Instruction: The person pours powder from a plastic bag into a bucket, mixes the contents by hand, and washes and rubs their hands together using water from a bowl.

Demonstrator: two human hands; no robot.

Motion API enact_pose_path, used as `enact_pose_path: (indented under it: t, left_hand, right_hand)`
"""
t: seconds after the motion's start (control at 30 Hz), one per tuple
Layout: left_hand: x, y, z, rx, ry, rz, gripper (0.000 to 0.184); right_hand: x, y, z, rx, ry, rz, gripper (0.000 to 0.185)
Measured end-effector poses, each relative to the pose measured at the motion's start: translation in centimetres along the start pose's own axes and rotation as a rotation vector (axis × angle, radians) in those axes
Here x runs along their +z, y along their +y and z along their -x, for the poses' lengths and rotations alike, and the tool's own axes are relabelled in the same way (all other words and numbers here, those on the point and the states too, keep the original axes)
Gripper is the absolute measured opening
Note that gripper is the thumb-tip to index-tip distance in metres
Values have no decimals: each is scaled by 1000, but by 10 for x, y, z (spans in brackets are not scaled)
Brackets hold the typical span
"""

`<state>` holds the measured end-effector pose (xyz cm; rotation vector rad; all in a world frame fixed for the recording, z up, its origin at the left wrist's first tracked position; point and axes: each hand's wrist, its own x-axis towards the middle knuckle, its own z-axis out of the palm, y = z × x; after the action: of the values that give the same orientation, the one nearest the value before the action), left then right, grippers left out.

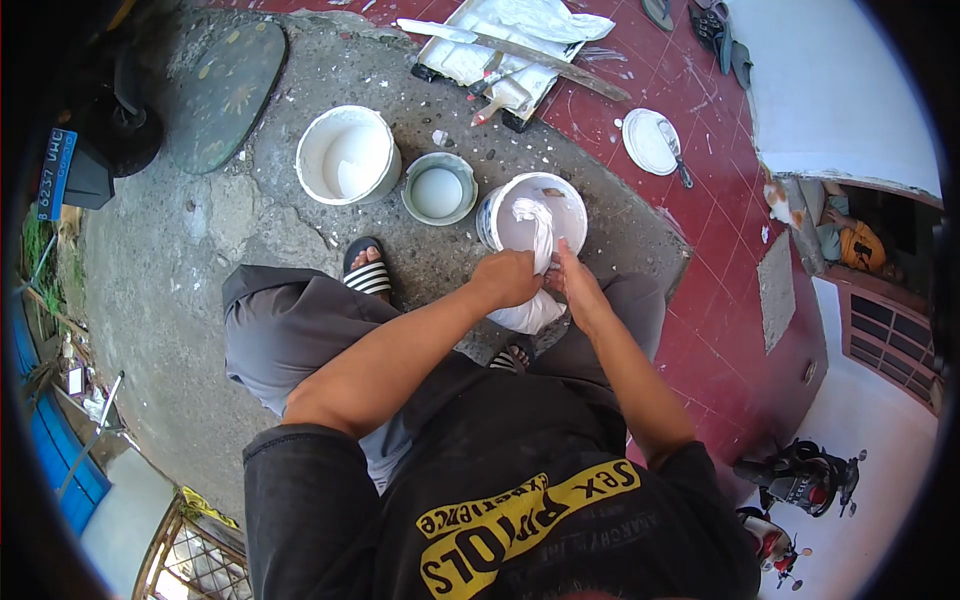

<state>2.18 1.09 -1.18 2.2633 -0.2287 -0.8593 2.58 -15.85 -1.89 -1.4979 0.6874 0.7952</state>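
Observation:
A white plastic bag (530, 316) hangs with its full, rounded part low between my knees. Its twisted neck rises over the near side of a white bucket (495, 205) with pale liquid inside. My left hand (507, 278) is closed in a fist around the neck. From the other side, my right hand (575, 283) grips the bag, its thumb pointing up and some fingers hidden behind the plastic. Left of this bucket stand a smaller grey pail (411, 200) holding whitish liquid and a larger white bucket (384, 185) with white stuff inside.
A paint-stained tray (440, 62) with brushes lies at the back, a long wooden strip (560, 68) across it. On red tiles (715, 235) sits a white lid (648, 150) with a scraper (683, 170). A person (862, 247) is at far right; motorbikes (800, 480) stand lower right.

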Motion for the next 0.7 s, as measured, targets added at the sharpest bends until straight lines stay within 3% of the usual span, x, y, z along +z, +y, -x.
enact_pose_path:
  t: [0.07,0.3,0.37,0.53,0.6,0.7]
  left_hand:
    - [1,-1,-3,20,-3,17,43]
    - [2,1,-7,10,-34,52,49]
    - [6,-2,-10,-52,1,127,50]
    - [5,-4,-16,-99,-57,261,61]
    - [9,-7,-20,-135,-71,322,77]
    - [15,-9,-26,-118,-38,309,84]
  right_hand:
    - [-2,0,3,-31,-131,148,73]
    - [4,-1,17,5,-163,35,70]
    - [2,-3,24,-47,-174,176,74]
    - [1,-6,42,-122,-207,51,46]
    - [-1,-11,47,-109,-200,72,42]
    - [-3,0,37,-77,-178,77,40]
